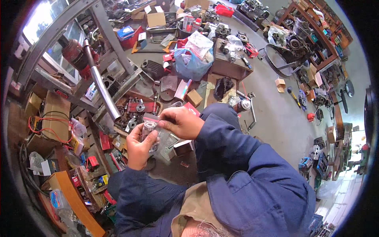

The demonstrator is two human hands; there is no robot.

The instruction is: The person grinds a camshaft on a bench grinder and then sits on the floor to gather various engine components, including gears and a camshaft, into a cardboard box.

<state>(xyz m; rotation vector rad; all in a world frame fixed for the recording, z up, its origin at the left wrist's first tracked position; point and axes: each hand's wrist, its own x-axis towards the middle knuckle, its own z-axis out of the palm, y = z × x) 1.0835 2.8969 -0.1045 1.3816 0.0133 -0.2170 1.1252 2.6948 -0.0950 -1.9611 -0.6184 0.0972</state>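
Note:
Slightly left of the middle, my left hand [140, 144] is closed round a small clear plastic bag [154, 146] with shiny ring-shaped parts [150, 125] in it, apparently bearings. My right hand [177, 120] pinches the top of the bag beside its red strip, thumb above the metal rings. A red and white box [191, 109] sits just beyond my right hand, and a dark-and-white open box [183, 148] lies below it.
A metal press frame [98, 23] with a long steel tube [103, 91] stands at upper left. Cardboard boxes [55, 114] crowd the left. A full blue bag [191, 65], a low bench [242, 73] and engine parts spread ahead. Grey floor [272, 118] runs along the right.

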